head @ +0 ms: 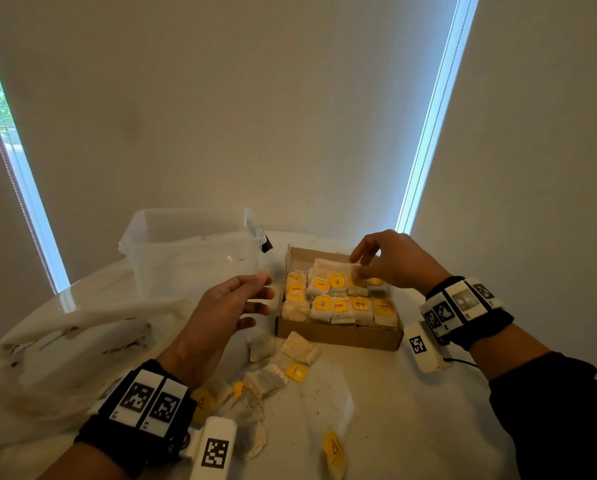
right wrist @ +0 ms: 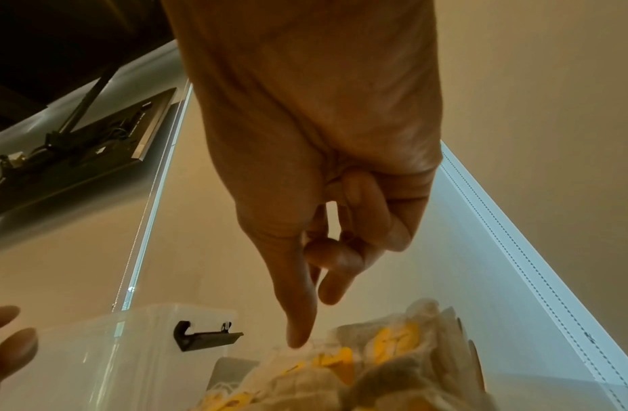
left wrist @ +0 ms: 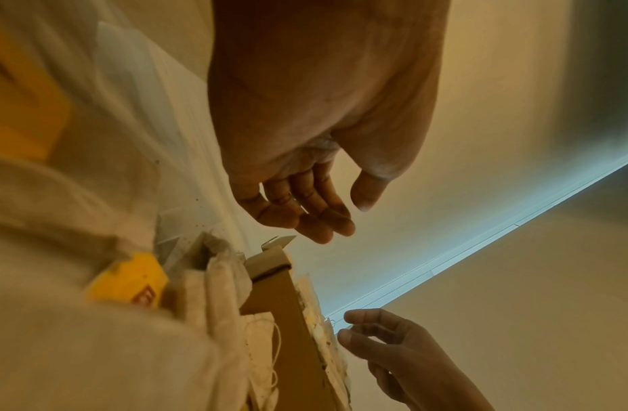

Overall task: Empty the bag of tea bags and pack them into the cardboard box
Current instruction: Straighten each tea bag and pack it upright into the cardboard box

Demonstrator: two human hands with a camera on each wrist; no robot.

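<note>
Head view, left to right. Emptied plastic bag [head: 65,341] lies slack on the table's [head: 411,410] left side, nothing visible in it, so the dump step looks done. Clear plastic tub [head: 189,251] stands behind it, not obviously part of the job.

Left hand [head: 220,317] hovers just left of the cardboard box [head: 338,332], palm turned inward, fingers spread and relaxed, holding nothing. My read: parked there to steady the box or take the next bag.

Loose tea bags [head: 276,372] are scattered on the table in front of the box, between the two wrists. They sit close to the box, so each pick is a short reach. Roughly half a dozen left, some overlapping, so an exact count isn't possible.

Box is open-topped, and packed tea bags [head: 338,299] stand in rows, yellow tags up. Upright packing fits more per row. Looks mostly full.

Right hand [head: 390,261] is over the back row. Right wrist view shows the index finger [right wrist: 298,314] extended down onto the bags, other fingers curled in loosely, nothing pinched. Looks like tamping or straightening a bag so it sits flush.

Risk: strings and tags could snag neighbours when pushing more in.
</note>
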